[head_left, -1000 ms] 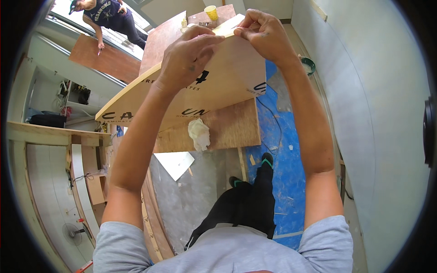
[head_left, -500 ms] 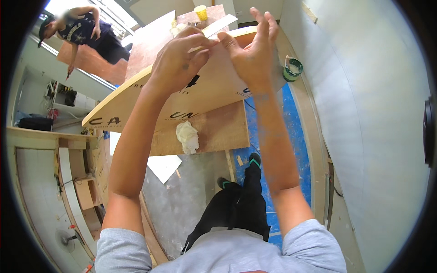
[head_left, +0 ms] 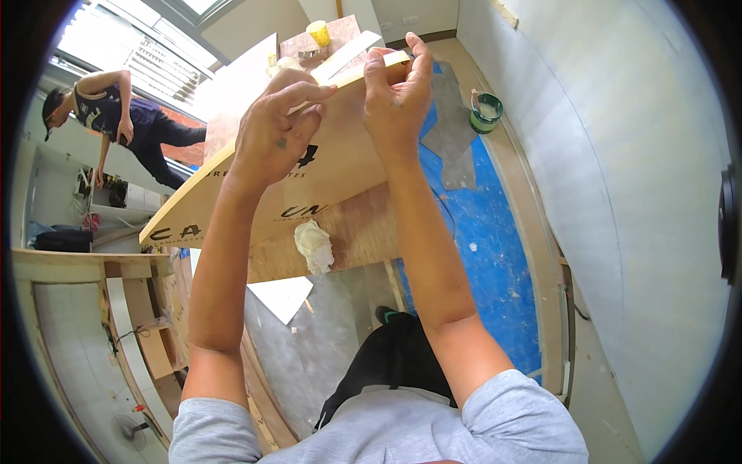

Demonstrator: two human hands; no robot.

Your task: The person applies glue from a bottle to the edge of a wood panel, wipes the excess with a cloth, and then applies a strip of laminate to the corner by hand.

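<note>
A curved-edged wooden board [head_left: 255, 185] with dark printing on its face lies tilted before me, above a plywood sheet. My left hand [head_left: 274, 127] is closed over its upper edge, index finger stretched along the rim and thumb bent against the face. At the board's far right end, my right hand [head_left: 394, 97] grips the edge, with the thumb up at the rim and fingers round the end. Between the hands, just beyond the edge, a narrow white strip [head_left: 346, 56] lies at a slant. Part of the left fingers is hidden behind the hand.
A yellow cup [head_left: 318, 32] stands on the work surface beyond. Below the board, a crumpled white cloth [head_left: 314, 246] rests on plywood [head_left: 359, 228]. A green bucket [head_left: 485, 113] sits by the right wall, near blue floor sheeting [head_left: 495, 255]. Another person [head_left: 127, 116] bends at far left.
My hands have moved apart: the left shifted left and down along the edge, the right moved left onto the board's end. The other person has shifted a little left and down in view.
</note>
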